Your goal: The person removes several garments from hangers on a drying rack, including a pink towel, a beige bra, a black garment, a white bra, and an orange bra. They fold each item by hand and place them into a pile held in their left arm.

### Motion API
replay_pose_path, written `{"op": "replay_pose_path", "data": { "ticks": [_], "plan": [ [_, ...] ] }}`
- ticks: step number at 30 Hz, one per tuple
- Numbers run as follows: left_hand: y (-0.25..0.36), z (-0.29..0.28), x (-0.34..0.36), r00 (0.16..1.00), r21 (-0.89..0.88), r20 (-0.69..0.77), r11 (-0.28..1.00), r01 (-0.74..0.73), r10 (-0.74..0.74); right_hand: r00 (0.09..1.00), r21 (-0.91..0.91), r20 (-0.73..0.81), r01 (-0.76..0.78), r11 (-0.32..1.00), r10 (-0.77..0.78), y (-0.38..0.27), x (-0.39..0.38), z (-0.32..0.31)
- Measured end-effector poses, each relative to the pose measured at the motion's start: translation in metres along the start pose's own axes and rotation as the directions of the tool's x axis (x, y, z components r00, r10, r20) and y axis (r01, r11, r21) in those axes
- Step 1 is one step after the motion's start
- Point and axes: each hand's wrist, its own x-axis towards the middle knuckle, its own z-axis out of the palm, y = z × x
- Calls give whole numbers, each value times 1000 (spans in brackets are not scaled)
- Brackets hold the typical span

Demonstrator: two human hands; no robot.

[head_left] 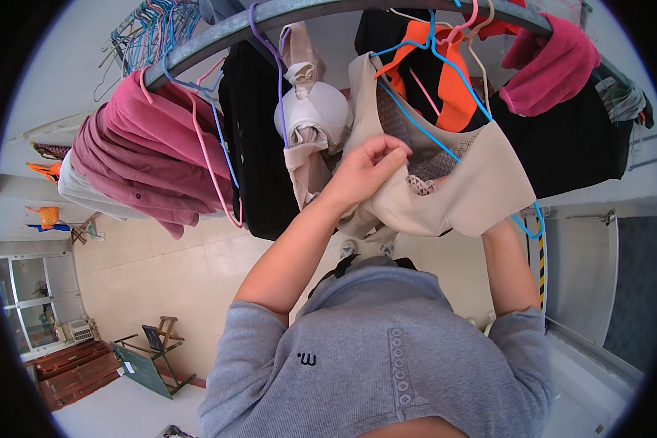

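Observation:
A beige bra top (489, 182) with a patterned inner lining hangs on a blue hanger (423, 128) below a curved metal rail (197, 36). My left hand (365, 168) is at the top's front edge, fingers curled and thumb pressed in, gripping the fabric. My right forearm (509, 270) rises behind the top, which hides that hand. Just left of the top hang a white-and-beige bra (310, 120) and a purple hanger.
Pink clothing (146, 146), black garments (255, 146) and an orange item (451, 87) share the rail, with bunched spare hangers (146, 33) at upper left. Folded green furniture (142, 369) stands lower left, a door (577, 285) at right.

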Motion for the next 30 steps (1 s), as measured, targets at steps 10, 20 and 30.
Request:
{"op": "replay_pose_path", "data": {
  "ticks": [10,20,30],
  "plan": [
    [5,8,-34,976,247,122,947,-204,179,996,-201,16,89,975,-87,74,1,-26],
    [0,16,-31,887,514,-182,810,-282,424,980,280,-154,-78,957,125,2,7,14],
    [-13,3,-13,998,17,55,1000,-26,25,938,663,-21,-247,707,347,-7,22,23]
  ]
}}
